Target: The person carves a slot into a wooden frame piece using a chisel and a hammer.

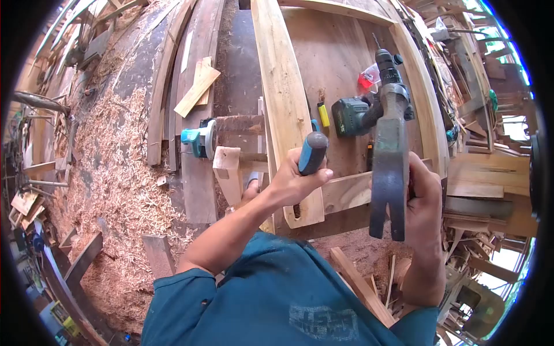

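My left hand [291,183] is closed around the blue and black handle of a chisel [313,154], whose rounded butt points up toward me; its blade is hidden. Beneath that hand lies a long pale timber beam [281,81] with a small slot [297,212] near its close end. My right hand [424,199] grips a claw hammer [389,164], raised close to the camera with its forked claw toward my body. The hammer's handle is mostly hidden behind its head and my fingers.
A cordless drill [351,117] with a bit lies past the hammer, beside a yellow object [323,114] and a red item [366,82]. To the left are a teal power tool [199,138], loose offcuts [197,89] and wood shavings [127,173]. A bare foot [251,189] shows below.
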